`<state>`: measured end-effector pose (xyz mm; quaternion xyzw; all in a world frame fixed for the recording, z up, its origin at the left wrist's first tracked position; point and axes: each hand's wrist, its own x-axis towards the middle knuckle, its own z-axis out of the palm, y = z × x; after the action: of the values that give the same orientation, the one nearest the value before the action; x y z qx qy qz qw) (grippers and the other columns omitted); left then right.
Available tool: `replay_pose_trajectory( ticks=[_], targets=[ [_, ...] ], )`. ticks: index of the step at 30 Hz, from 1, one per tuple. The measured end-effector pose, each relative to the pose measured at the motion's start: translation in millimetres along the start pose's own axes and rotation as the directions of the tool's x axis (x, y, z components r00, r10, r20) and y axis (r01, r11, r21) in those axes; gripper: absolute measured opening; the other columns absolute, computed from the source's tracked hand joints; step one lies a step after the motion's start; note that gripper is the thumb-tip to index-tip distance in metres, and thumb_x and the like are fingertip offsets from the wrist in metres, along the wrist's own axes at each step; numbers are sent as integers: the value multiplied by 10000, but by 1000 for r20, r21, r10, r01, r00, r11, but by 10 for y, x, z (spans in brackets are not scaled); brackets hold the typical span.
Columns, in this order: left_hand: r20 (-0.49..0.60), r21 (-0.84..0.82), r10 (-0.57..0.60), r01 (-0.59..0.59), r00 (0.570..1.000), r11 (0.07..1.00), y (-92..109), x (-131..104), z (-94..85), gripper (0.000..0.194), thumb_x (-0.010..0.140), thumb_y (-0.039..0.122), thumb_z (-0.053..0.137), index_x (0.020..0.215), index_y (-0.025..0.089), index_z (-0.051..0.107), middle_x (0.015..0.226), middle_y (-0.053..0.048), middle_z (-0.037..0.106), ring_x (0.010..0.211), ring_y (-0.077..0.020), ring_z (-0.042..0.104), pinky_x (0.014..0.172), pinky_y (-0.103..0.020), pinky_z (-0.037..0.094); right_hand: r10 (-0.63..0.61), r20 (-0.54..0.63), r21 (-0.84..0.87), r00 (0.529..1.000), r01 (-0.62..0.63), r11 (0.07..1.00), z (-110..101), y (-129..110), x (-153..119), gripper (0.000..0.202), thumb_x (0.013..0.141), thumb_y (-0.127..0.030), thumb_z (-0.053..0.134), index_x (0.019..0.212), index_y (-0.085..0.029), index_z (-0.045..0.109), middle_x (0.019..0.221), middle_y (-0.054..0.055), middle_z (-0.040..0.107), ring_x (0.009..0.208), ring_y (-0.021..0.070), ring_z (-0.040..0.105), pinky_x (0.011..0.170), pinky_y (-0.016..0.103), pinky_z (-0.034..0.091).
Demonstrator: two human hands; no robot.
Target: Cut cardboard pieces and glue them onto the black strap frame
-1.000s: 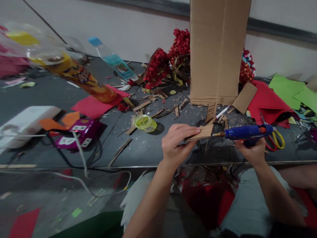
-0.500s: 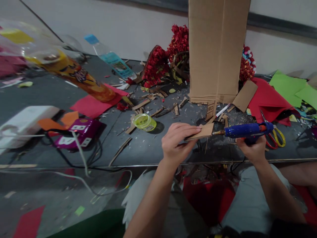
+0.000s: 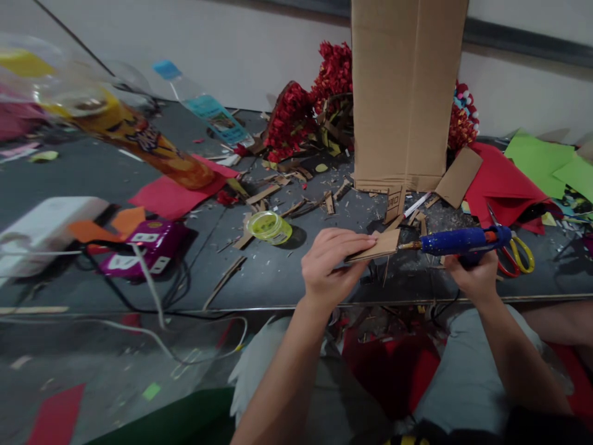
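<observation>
Near the table's front edge, my left hand (image 3: 331, 262) grips a small folded cardboard piece (image 3: 382, 245), fingers on top and thumb side below. My right hand (image 3: 477, 278) is wrapped round the handle of a blue glue gun (image 3: 456, 241). The gun's nozzle points left, at the right edge of the cardboard piece. A tall cardboard panel (image 3: 407, 93) stands upright behind the hands. Cardboard strips (image 3: 393, 207) and a white pen (image 3: 417, 205) lie at its foot. Scissors with red and yellow handles (image 3: 523, 254) rest just right of the glue gun.
A jar of yellow-green stuff (image 3: 269, 228), cardboard scraps, a leaning bottle with blue cap (image 3: 208, 111) and a tall orange bottle (image 3: 152, 145) are to the left. Farther left are a purple socket block (image 3: 148, 247) and cables. Red flower bunches (image 3: 290, 123) stand behind; red paper (image 3: 500, 179) lies right.
The view has shifted very slightly. Both hands, the cardboard piece and the glue gun hold nearly the same positions.
</observation>
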<state>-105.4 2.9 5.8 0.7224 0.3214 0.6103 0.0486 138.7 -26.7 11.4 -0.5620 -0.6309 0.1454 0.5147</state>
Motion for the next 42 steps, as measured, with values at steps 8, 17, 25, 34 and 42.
replay_pose_trajectory(
  ticks=[8, 17, 25, 34, 42],
  targets=[
    [0, 6, 45, -45, 999, 999, 21, 20, -4, 168, 734, 116, 727, 874, 194, 678, 783, -40, 757, 694, -159, 688, 678, -299, 535, 3, -8, -14, 1000, -3, 1000, -9, -17, 4, 266, 637, -206, 640, 450, -199, 451, 383, -61, 398, 364, 73, 352, 372, 212, 314],
    [1, 9, 55, -55, 999, 998, 32, 33, -2, 152, 741, 123, 724, 867, 191, 672, 774, -48, 757, 688, -165, 692, 664, -307, 537, -28, -28, -47, 999, 26, 999, -11, -16, 35, 283, 638, -229, 631, 434, -201, 437, 366, -58, 391, 350, 73, 346, 358, 210, 303],
    [0, 11, 61, -61, 998, 998, 32, 30, -5, 133, 757, 137, 710, 868, 201, 675, 778, -34, 757, 683, -158, 693, 658, -299, 543, -15, -29, -36, 999, 14, 999, 4, 7, 35, 271, 639, -218, 633, 438, -196, 453, 374, -54, 408, 353, 73, 358, 366, 210, 313],
    [-9, -11, 66, -66, 998, 998, 43, 21, -7, 201, 716, 79, 725, 878, 188, 676, 778, -45, 755, 684, -165, 689, 658, -309, 536, -66, -36, -41, 997, 65, 997, 0, -11, 47, 257, 654, -212, 620, 449, -195, 467, 372, -49, 425, 354, 79, 371, 377, 217, 327],
    [-16, 11, 61, -60, 998, 998, 50, 28, -12, 166, 737, 112, 708, 871, 205, 679, 773, -31, 757, 672, -159, 692, 655, -308, 547, -35, -20, -44, 999, 34, 998, -9, 38, 26, 258, 665, -212, 629, 463, -191, 469, 386, -48, 428, 369, 78, 370, 386, 224, 328]
  ],
)
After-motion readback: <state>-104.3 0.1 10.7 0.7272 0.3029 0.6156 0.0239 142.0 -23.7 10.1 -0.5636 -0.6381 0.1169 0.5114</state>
